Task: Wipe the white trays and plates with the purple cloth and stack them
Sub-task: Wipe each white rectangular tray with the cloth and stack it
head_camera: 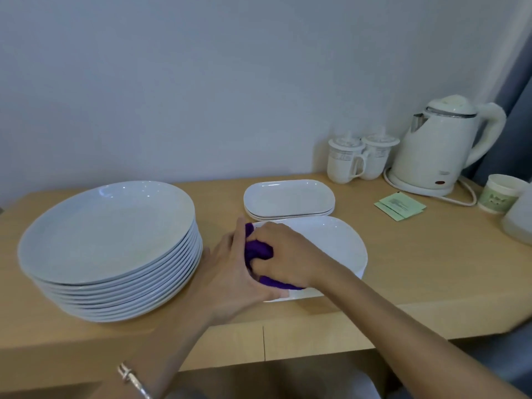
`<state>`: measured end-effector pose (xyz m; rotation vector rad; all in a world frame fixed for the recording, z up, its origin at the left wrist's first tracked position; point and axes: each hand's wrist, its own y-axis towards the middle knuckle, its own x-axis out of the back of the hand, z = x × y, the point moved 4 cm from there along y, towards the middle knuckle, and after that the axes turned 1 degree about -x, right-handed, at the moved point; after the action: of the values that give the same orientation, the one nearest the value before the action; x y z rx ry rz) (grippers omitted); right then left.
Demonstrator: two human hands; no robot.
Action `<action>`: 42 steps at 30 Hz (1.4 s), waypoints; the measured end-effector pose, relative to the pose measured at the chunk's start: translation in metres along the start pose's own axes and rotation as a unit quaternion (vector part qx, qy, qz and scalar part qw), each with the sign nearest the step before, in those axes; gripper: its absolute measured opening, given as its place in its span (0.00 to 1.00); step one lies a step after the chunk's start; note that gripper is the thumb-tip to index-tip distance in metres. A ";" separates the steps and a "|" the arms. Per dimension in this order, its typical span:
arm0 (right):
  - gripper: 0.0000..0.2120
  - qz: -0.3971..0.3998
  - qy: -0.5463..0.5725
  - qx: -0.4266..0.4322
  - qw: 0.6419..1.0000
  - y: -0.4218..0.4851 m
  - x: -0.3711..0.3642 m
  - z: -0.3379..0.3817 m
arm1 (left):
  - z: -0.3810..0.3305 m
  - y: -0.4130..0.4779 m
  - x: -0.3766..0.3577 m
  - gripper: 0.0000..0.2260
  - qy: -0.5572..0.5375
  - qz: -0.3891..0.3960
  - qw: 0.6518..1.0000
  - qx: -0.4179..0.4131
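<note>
Your right hand is bunched around the purple cloth, fingers curled over it and pressing it into the left end of a white oval tray. That tray sits near the front edge of the bench, about the middle of the scene. Your left hand grips the tray's left end, fingers reaching up along the far side of the cloth and thumb lying on the near rim (a bracelet shows on that wrist). Part of the cloth pokes out between your two hands and another fold shows under your right wrist.

Just beyond this tray is a short stack of smaller white trays. To the left stands a tall stack of round white plates, close beside your left hand.

At the far right are a white electric kettle on its base and two lidded mugs standing together against the wall. Nearer lie green sachets, with a paper cup by the right edge.
</note>
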<state>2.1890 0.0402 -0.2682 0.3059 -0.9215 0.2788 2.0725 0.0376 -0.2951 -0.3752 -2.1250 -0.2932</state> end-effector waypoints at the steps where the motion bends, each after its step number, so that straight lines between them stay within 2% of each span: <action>1: 0.03 0.033 0.025 -0.003 0.999 -0.009 0.008 -0.003 | 0.000 0.000 0.000 0.63 0.004 0.002 1.000 0.002; 3: 0.12 0.097 0.057 -0.053 0.992 -0.028 0.025 -0.012 | 0.000 0.000 0.001 0.60 0.007 0.006 1.000 0.005; 6: 0.17 0.130 0.060 -0.104 0.984 -0.053 0.050 -0.034 | -0.003 0.001 0.003 0.47 0.002 -0.013 1.000 -0.012; 8: 0.17 0.103 0.032 -0.135 0.985 -0.066 0.066 -0.048 | -0.004 -0.001 0.004 0.42 0.030 -0.006 0.999 -0.020; 12: 0.11 -0.012 -0.066 -0.172 0.983 -0.069 0.082 -0.067 | -0.004 -0.003 -0.002 0.45 0.122 0.030 0.992 -0.026; 15: 0.06 -0.072 -0.136 -0.172 0.973 -0.047 0.073 -0.066 | -0.010 -0.005 -0.001 0.44 0.197 0.042 0.979 -0.025; 17: 0.03 -0.101 -0.126 -0.168 0.973 -0.029 0.059 -0.057 | -0.011 -0.005 -0.002 0.41 0.206 0.046 0.977 -0.016; 18: 0.02 -0.105 -0.105 -0.159 0.976 -0.022 0.049 -0.050 | -0.010 -0.005 -0.004 0.40 0.197 0.042 0.979 -0.018; 20: 0.09 -0.105 -0.058 -0.117 0.986 -0.010 0.026 -0.028 | -0.009 -0.003 -0.005 0.40 0.145 0.006 0.988 -0.045; 21: 0.09 -0.097 -0.041 -0.091 0.990 -0.008 0.017 -0.018 | -0.009 -0.004 -0.005 0.38 0.103 -0.017 0.993 -0.056; 23: 0.01 -0.066 -0.021 -0.066 0.995 -0.010 0.012 -0.007 | -0.008 -0.003 -0.004 0.35 0.044 -0.043 0.996 -0.070; 25: 0.09 -0.031 0.004 -0.082 0.996 -0.019 0.022 -0.012 | -0.007 -0.002 -0.005 0.37 0.036 -0.047 0.995 -0.077; 27: 0.13 -0.022 -0.012 -0.115 0.993 -0.029 0.037 -0.026 | -0.008 -0.002 -0.004 0.40 0.061 -0.042 0.994 -0.078; 29: 0.13 -0.053 -0.023 -0.159 0.986 -0.042 0.054 -0.040 | -0.009 -0.003 -0.003 0.45 0.121 -0.038 0.990 -0.070; 32: 0.12 -0.115 0.022 -0.193 0.974 -0.057 0.073 -0.050 | -0.010 -0.004 -0.005 0.47 0.213 -0.042 0.974 -0.062; 34: 0.12 -0.145 0.048 -0.192 0.969 -0.061 0.083 -0.046 | -0.012 -0.004 -0.009 0.42 0.243 -0.061 0.965 -0.080; 36: 0.12 -0.173 0.072 -0.175 0.966 -0.063 0.092 -0.033 | -0.015 -0.005 -0.012 0.34 0.261 -0.107 0.949 -0.139; 37: 0.12 -0.187 0.080 -0.166 0.965 -0.064 0.096 -0.026 | -0.016 -0.006 -0.010 0.34 0.280 -0.105 0.943 -0.148; 39: 0.12 -0.215 0.099 -0.142 0.961 -0.068 0.105 -0.011 | -0.019 -0.009 -0.002 0.44 0.300 -0.082 0.939 -0.149; 42: 0.12 -0.261 0.129 -0.108 0.950 -0.077 0.119 0.005 | -0.024 -0.012 0.016 0.49 0.235 -0.116 0.957 -0.125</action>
<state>2.2815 -0.0201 -0.1795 0.2916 -0.5767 -0.2665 2.0779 0.0204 -0.2692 -0.1735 -1.6624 -0.7185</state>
